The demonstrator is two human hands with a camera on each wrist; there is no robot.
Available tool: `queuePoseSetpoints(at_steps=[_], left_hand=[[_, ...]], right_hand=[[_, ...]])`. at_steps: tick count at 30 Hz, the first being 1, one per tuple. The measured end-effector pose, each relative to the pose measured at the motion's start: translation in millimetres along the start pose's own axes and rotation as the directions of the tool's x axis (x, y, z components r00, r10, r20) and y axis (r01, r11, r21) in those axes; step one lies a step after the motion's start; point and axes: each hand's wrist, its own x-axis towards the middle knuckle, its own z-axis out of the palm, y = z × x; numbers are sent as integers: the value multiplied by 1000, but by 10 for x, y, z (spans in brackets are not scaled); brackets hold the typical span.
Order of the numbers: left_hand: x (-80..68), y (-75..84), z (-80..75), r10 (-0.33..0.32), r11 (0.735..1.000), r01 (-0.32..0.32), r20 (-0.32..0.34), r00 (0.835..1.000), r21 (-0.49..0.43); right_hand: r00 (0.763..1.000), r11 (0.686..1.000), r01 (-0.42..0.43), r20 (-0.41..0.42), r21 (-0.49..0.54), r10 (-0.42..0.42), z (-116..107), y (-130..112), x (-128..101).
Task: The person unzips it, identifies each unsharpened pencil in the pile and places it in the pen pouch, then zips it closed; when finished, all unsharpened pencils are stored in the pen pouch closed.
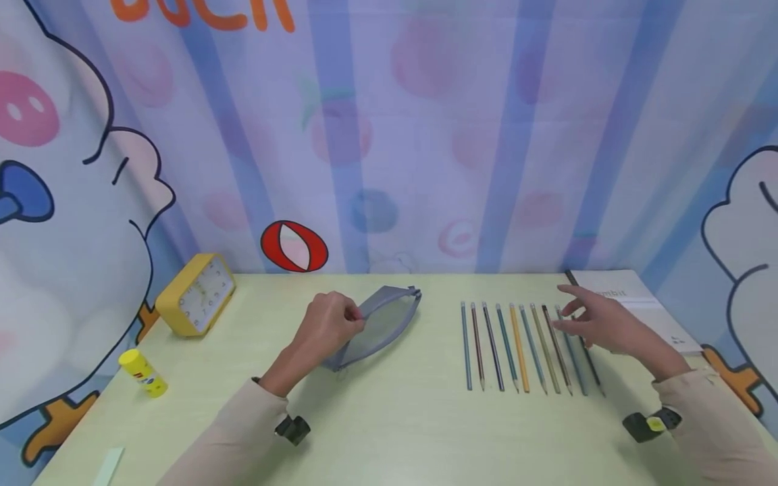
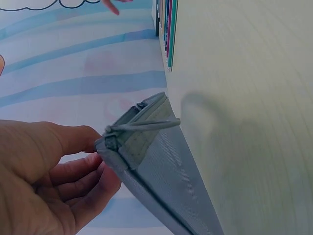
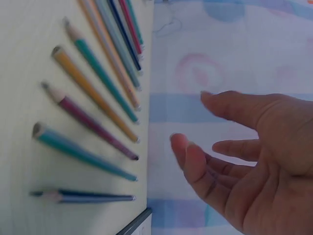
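Note:
A grey zippered pencil case [image 1: 383, 325] stands on its edge in the middle of the table, its opening gaping. My left hand [image 1: 331, 327] pinches its upper edge; in the left wrist view the thumb and fingers of that hand [image 2: 68, 171] meet at a corner of the case [image 2: 166, 161], beside the zipper. Several pencils [image 1: 512, 347] lie side by side in a row to the right of the case. Above the right end of that row hovers my right hand [image 1: 602, 320], fingers parted and holding nothing. The right wrist view shows this hand [image 3: 244, 156] apart from the pencils [image 3: 95, 115].
A white notebook [image 1: 647, 304] lies at the back right, beyond my right hand. On the left stand a yellow alarm clock [image 1: 196, 295] and a yellow glue stick [image 1: 143, 372]. A pale green strip [image 1: 109, 466] lies at the front left. A printed curtain [image 1: 425, 135] hangs behind the table.

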Motion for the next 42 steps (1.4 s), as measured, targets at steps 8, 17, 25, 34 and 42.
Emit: queuePoseSetpoints(at_steps=[8, 17, 25, 34, 42], left_hand=[[11, -19, -27, -4, 1000, 4, 2, 1000, 2], [8, -2, -39, -12, 1000, 12, 8, 1000, -3], [10, 3, -46, -22, 1000, 22, 11, 1000, 2], [-3, -12, -24, -24, 1000, 24, 11, 1000, 7], [-10, -26, -31, -14, 1000, 14, 5, 1000, 13]], right_hand=[[1000, 984, 15, 29, -177, -10, 105, 151, 99], [999, 960, 41, 4, -279, -41, 206, 249, 142], [1000, 945, -9, -9, -326, 6, 272, 229, 160], [999, 910, -31, -37, -413, 17, 355, 264, 188], [999, 898, -42, -17, -438, 38, 350, 241, 231]])
